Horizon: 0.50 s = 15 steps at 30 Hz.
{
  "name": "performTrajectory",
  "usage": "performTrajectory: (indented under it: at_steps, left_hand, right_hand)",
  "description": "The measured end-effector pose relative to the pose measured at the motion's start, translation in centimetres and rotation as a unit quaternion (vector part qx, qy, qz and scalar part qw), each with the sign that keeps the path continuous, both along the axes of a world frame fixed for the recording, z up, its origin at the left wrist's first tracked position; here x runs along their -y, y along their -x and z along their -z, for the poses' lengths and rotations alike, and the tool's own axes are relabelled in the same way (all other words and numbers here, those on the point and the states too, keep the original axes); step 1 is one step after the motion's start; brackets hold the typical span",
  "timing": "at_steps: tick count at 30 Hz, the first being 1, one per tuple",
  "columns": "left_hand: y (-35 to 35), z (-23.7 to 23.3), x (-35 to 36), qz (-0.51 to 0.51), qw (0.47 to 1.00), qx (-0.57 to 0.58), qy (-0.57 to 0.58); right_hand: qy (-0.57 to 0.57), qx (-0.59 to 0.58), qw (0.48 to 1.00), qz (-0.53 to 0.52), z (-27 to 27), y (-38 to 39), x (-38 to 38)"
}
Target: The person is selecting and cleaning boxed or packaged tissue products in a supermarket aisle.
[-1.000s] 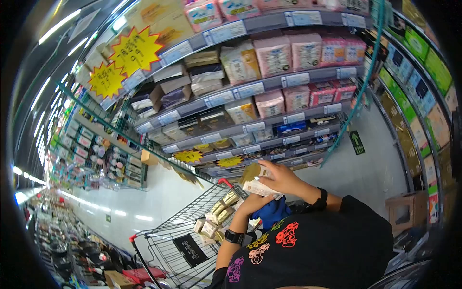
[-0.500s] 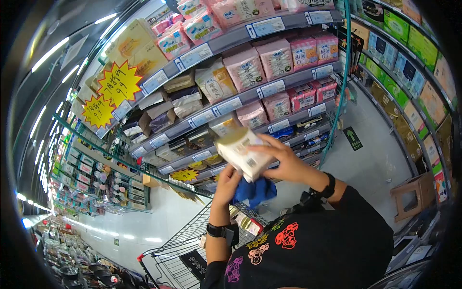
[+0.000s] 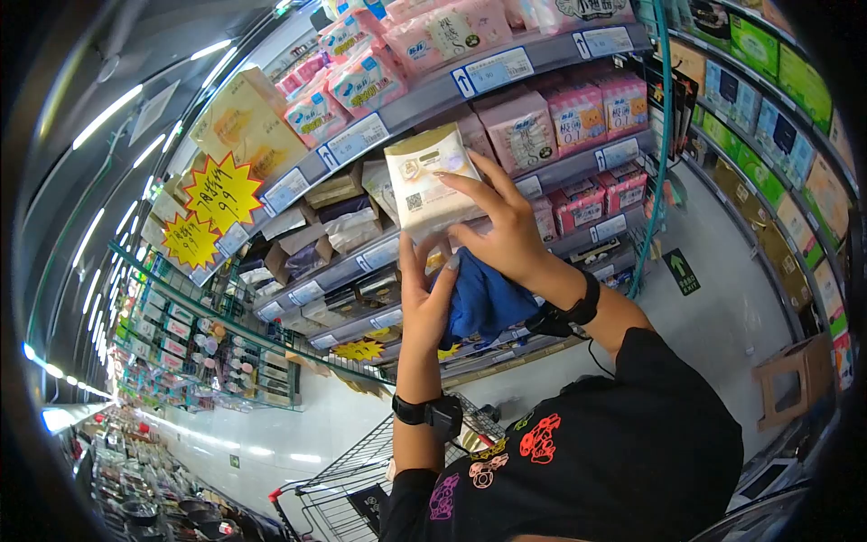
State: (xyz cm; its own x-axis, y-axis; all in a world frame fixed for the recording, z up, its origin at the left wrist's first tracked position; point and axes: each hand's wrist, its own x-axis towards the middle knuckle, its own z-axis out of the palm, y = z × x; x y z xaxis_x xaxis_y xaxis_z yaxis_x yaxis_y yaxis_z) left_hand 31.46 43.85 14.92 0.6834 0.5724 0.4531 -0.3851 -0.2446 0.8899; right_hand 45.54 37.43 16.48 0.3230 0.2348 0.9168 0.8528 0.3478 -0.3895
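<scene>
In front of the shelf I hold up a white pack of sanitary pads (image 3: pixel 424 185) with a gold top edge and a square printed code, its printed face toward me. My right hand (image 3: pixel 506 221) grips the pack's right side, with fingers across its front. The fingers of my left hand (image 3: pixel 424 294) are closed at its lower edge. A bunched blue cloth (image 3: pixel 488 303) hangs below the pack, between my wrists; what holds it is hidden.
Shelves with pink pad packs (image 3: pixel 519 135) and price labels rise just beyond my hands. A wire shopping cart (image 3: pixel 339 497) stands below me at left. A brown stool (image 3: pixel 795 379) is at right, near another stocked shelf (image 3: pixel 777 135).
Both hands have raised the pack up and slightly left, and its printed face now shows clearly. The blue cloth has come up with them and more of it is visible.
</scene>
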Motion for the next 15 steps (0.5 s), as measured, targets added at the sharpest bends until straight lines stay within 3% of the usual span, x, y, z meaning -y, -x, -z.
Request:
performTrajectory:
  at_steps: [2, 6, 12, 15]
  left_hand:
    - [-0.5, -0.2, -0.7, 0.000, 1.000, 0.007, 0.014]
    - [-1.0, -0.3, -2.1, -0.079, 0.992, -0.007, -0.094]
    - [-2.4, -1.4, -1.2, -0.225, 0.949, 0.009, -0.220]
    - [-2.9, -1.7, -1.8, -0.263, 0.904, -0.071, -0.330]
  right_hand:
    - [-0.004, -0.008, 1.000, 0.007, -0.1, -0.5, -0.7]
    - [-0.013, 0.002, 1.000, 0.018, -0.4, -1.2, -2.3]
    - [-0.084, 0.007, 0.996, 0.005, 0.0, -2.9, -4.9]
    - [-0.112, -0.039, 0.991, -0.058, 0.4, -3.1, -6.3]
